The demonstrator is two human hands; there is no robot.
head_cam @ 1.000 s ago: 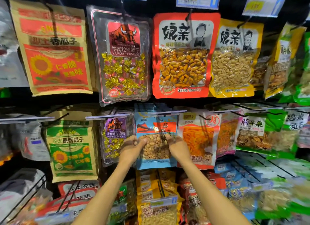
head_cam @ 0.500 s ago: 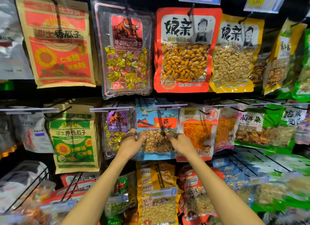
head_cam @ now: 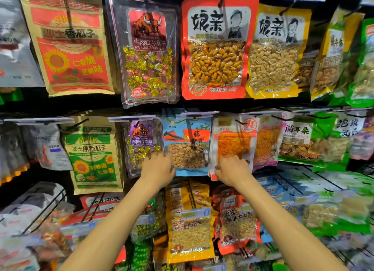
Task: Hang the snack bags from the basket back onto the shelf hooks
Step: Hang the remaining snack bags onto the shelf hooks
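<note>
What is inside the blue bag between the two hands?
Pale peanuts show through the clear window of the blue bag. The left hand covers its lower left corner; the printed top hides the rest.

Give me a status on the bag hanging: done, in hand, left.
Done: the blue peanut bag looks hung below its price strip, among full rows. In hand: the left hand grips its lower left corner; the right hand sits at the lower right, over the orange bag, grip unclear. Left: letting go; the basket is out of view, so remaining bags cannot be counted.
</note>
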